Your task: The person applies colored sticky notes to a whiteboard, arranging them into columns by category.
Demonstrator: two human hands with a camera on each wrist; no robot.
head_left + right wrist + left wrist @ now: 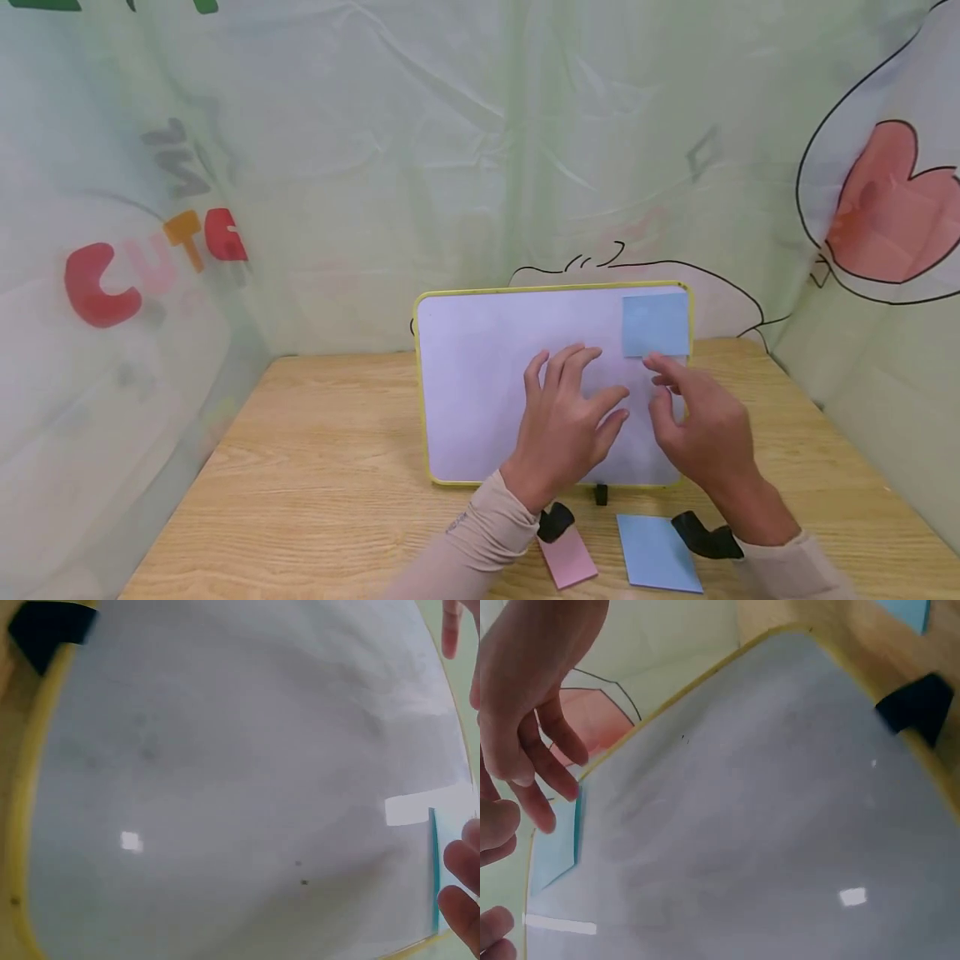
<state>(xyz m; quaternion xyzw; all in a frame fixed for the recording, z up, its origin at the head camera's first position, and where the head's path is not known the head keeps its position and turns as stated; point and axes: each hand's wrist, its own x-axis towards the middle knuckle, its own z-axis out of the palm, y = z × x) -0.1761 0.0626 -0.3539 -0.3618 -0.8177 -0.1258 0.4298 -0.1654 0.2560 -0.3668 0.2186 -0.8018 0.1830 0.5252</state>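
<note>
Hands, two, fingers spread on one whiteboard (487, 383) bearing one blue note (656, 325).

In front of me is a light wooden table (315, 467), and a yellow-framed whiteboard (487, 383) stands propped on it near the back edge. Close to me lie a pink sticky pad (570, 558) and a blue sticky pad (656, 554), side by side.
</note>
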